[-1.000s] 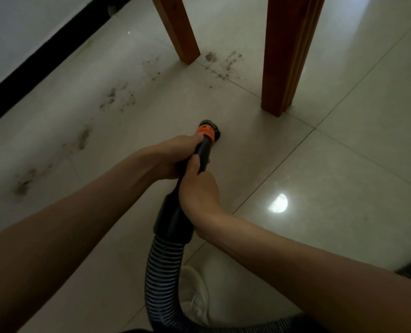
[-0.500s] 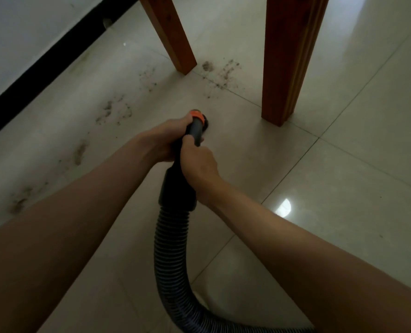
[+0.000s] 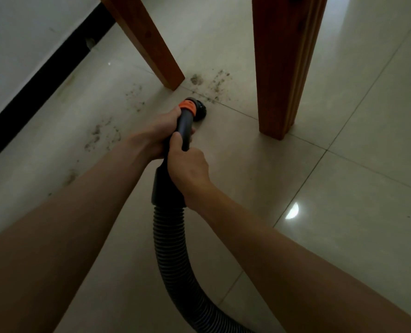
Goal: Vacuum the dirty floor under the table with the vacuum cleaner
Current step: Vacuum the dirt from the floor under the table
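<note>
Here two hands [image 3: 173, 150] grip one vacuum hose [image 3: 173, 248] between two table legs [image 3: 283, 68].

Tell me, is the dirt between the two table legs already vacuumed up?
No, dark dirt still lies between the table legs, just ahead of the nozzle.

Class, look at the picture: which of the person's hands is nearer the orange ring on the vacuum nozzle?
Left. The left hand grips the nozzle just below the orange ring, almost touching it. The right hand holds the nozzle farther back, near the hose.
</note>
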A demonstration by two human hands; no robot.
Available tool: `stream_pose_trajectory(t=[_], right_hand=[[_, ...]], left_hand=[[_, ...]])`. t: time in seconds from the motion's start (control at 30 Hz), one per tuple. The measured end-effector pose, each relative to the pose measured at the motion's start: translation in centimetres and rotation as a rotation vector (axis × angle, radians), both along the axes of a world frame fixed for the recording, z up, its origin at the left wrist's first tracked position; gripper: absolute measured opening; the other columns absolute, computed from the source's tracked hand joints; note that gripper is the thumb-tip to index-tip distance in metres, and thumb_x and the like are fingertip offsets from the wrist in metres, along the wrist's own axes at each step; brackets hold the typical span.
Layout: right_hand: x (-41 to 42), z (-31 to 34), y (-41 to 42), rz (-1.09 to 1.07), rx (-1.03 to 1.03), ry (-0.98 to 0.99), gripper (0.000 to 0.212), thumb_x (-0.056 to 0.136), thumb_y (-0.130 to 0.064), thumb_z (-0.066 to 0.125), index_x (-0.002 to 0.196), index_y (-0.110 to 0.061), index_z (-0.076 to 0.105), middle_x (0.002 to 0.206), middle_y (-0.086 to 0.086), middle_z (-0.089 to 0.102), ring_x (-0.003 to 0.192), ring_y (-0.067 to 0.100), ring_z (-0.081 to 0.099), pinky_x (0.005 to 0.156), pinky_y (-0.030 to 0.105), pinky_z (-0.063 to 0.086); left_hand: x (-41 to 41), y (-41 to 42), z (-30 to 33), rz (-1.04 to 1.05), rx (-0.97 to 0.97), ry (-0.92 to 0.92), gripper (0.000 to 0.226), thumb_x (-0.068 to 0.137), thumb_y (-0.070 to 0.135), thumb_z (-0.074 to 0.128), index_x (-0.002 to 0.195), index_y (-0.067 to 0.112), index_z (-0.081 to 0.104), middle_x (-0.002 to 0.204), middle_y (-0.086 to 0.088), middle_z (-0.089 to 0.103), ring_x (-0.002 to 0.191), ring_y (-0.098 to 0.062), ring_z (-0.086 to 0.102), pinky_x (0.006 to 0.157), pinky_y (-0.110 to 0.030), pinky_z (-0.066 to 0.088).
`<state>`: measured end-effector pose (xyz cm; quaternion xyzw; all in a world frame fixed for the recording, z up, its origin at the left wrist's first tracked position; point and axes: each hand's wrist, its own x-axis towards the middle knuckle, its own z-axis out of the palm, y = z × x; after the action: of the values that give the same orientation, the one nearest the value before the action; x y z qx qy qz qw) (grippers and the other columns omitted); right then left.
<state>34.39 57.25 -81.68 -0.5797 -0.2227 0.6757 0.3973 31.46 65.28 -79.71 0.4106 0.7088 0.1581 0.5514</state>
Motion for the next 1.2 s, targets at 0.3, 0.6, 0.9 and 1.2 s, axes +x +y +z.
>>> stream_pose_trajectory(t=[0.3, 0.6, 0.9, 1.2], right_hand=[[0.8, -0.8, 4.1, 0.017, 0.011, 0.052, 0.059, 0.097, -0.051, 0.034, 0.132, -0.005, 0.046, 0.117, 0.016, 0.058, 0.101, 0.032, 0.06, 0.091, 0.043, 0.051], [0.3, -1.8, 8.0, -0.076, -0.067, 0.298, 0.06, 0.091, -0.054, 0.047, 0.13, -0.008, 0.048, 0.114, 0.014, 0.06, 0.099, 0.031, 0.062, 0.09, 0.041, 0.052], [0.0, -2.4, 9.1, -0.174, -0.008, 0.169, 0.057, 0.091, -0.056, 0.043, 0.12, -0.01, 0.058, 0.11, 0.012, 0.062, 0.097, 0.029, 0.062, 0.09, 0.044, 0.053], [0.4, -2.8, 9.7, -0.219, 0.014, 0.134, 0.055, 0.091, -0.056, 0.043, 0.117, -0.01, 0.059, 0.106, 0.011, 0.063, 0.094, 0.027, 0.063, 0.088, 0.044, 0.054]], left_hand=[[1.0, 3.4, -0.1, -0.054, -0.007, 0.074, 0.051, 0.103, 0.039, 0.019, 0.138, 0.004, 0.034, 0.107, -0.012, 0.055, 0.094, -0.02, 0.055, 0.08, -0.032, 0.045], [1.6, 7.7, -0.3, -0.067, 0.04, 0.207, 0.053, 0.102, 0.041, 0.025, 0.137, 0.003, 0.036, 0.098, -0.01, 0.06, 0.068, -0.014, 0.05, 0.066, -0.025, 0.045], [2.3, 9.8, -0.9, -0.068, 0.09, 0.196, 0.054, 0.102, 0.04, 0.022, 0.14, 0.002, 0.03, 0.131, -0.014, 0.052, 0.1, -0.02, 0.052, 0.081, -0.028, 0.041], [2.9, 10.5, -1.7, -0.075, 0.12, 0.158, 0.054, 0.102, 0.039, 0.025, 0.138, 0.0, 0.03, 0.119, -0.016, 0.057, 0.067, -0.012, 0.052, 0.072, -0.028, 0.046]])
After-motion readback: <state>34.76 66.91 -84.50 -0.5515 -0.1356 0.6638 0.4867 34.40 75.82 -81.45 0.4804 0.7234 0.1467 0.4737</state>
